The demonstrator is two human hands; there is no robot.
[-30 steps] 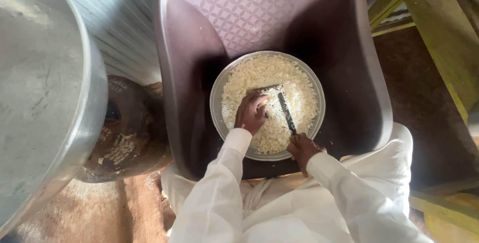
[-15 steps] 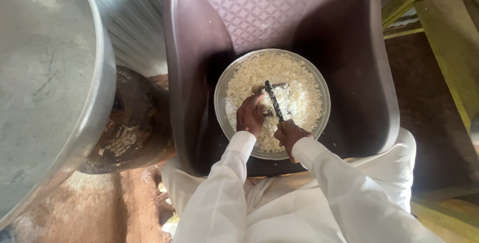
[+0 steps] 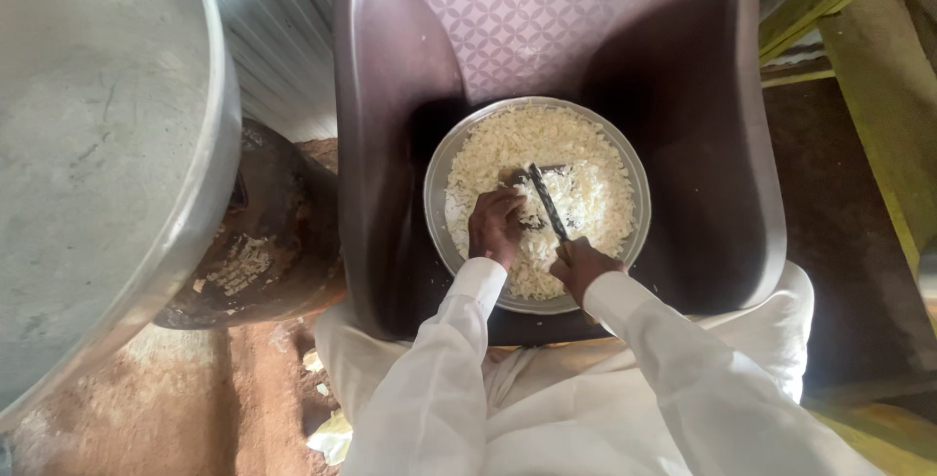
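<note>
Head view: round metal bowl [image 3: 437,205] of white chopped pieces [image 3: 586,159] sits on the seat of a dark brown plastic chair [image 3: 683,95], at frame centre. Left hand [image 3: 496,227] rests curled on the pieces at the bowl's 7 o'clock, whether it grips any cannot be told; right hand [image 3: 584,267], at 5 o'clock, is clamped on a knife [image 3: 547,201] whose dark blade points toward 11 o'clock into the heap. Large grey metal vessel [image 3: 88,144] fills the frame's 9 o'clock side, a blackened pot [image 3: 268,242] just beside it.
</note>
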